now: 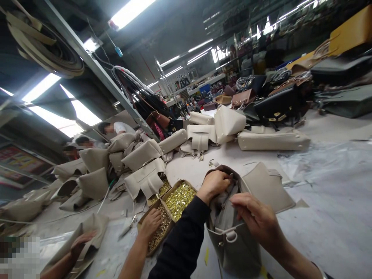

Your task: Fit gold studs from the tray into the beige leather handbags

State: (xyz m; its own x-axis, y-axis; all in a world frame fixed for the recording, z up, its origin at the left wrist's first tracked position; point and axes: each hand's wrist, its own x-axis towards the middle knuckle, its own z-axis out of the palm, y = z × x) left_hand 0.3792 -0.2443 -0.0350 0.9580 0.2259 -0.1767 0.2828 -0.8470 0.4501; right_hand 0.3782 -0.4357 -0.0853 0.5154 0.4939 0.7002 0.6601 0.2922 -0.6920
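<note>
While I am looking down through the head camera, the grey handbag (235,236) is standing upright on the surface (334,217) right below me, its mouth opening upward and its long axis running away from me toward the pile of bags. My left hand (213,184), in a black sleeve, is curling over the far rim of the bag, its fingers pressing together on the edge and dipping into the opening. My right hand (257,219) is resting on the near side of the mouth, fingers bent and gripping the soft lining and upper edge; I cannot tell whether it is pinching anything smaller inside. Both hands are touching the bag, the left reaching further in. The bag is looking like matte pebbled leather, stiff at the walls, with a pale metal ring (231,235) at the front and a loose flap (269,186) lying open to the right.

Just beside it on the left, cardboard trays (174,201) are holding heaps of small shiny brass fittings, and another person's hand (151,224) is dipping into the nearer tray. Further left, a second co-worker's hand (83,240) is pressing on a flat grey panel. Beyond, cream and grey unfinished bags (273,139) are lying heaped on the surface.
</note>
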